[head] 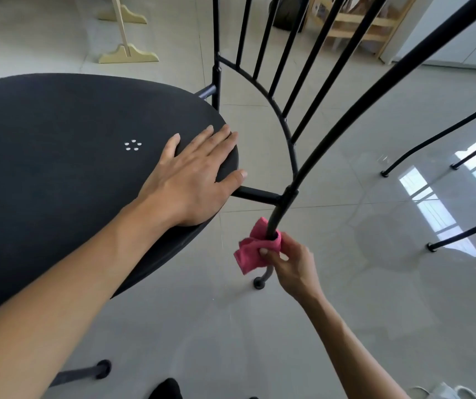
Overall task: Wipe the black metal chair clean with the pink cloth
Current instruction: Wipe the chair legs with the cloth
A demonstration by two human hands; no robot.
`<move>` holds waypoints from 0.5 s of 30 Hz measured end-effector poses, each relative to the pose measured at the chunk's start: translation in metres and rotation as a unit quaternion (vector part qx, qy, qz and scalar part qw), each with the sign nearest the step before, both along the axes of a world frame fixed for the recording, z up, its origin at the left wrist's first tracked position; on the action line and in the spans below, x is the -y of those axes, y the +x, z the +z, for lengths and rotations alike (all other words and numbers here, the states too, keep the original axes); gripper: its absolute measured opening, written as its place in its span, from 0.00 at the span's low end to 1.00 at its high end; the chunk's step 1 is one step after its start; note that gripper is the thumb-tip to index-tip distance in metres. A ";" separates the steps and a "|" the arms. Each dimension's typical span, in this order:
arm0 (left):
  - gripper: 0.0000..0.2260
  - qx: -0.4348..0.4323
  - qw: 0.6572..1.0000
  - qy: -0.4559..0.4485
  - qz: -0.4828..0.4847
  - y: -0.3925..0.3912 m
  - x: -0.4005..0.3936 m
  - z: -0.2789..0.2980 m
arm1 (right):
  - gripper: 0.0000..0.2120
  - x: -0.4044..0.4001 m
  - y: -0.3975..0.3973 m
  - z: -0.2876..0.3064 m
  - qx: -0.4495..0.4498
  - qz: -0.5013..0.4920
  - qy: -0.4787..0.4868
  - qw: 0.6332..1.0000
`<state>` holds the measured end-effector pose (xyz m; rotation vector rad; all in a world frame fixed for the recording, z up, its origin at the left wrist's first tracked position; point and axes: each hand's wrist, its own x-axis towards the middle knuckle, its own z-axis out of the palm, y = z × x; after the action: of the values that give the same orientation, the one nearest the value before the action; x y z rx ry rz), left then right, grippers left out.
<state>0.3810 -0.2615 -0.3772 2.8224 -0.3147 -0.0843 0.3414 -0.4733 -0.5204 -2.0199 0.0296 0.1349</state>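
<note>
The black metal chair fills the left and middle of the view, its round seat towards me and its barred back rising at the right. My left hand lies flat on the seat's right edge, fingers spread over the rim. My right hand grips the pink cloth, which is wrapped around the chair's rear right leg just below the seat bar. The leg's foot shows on the floor beneath the cloth.
Glossy pale floor tiles surround the chair. Legs of another black chair stand at the right. Pale wooden stands sit at the back left and a wooden rack at the back right. A white cable lies at the bottom right.
</note>
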 end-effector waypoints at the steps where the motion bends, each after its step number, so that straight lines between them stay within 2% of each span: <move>1: 0.28 -0.001 1.000 -0.001 0.001 0.000 0.000 0.000 | 0.12 -0.003 0.003 0.016 0.023 0.005 0.002 1.000; 7: 0.28 0.002 1.000 -0.005 0.000 0.001 0.002 -0.001 | 0.14 -0.015 0.002 0.085 0.098 -0.013 0.100 0.990; 12: 0.28 0.004 1.000 -0.003 0.001 0.002 0.002 -0.003 | 0.05 -0.021 0.000 0.116 0.131 -0.052 0.136 0.981; 15: 0.28 0.005 1.000 -0.001 0.000 0.002 0.003 -0.002 | 0.01 -0.033 -0.001 0.117 0.143 -0.141 0.102 0.974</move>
<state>0.3826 -0.2645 -0.3796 2.8207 -0.3178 -0.0694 0.3401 -0.4399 -0.4031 -1.7920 0.1158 -0.3221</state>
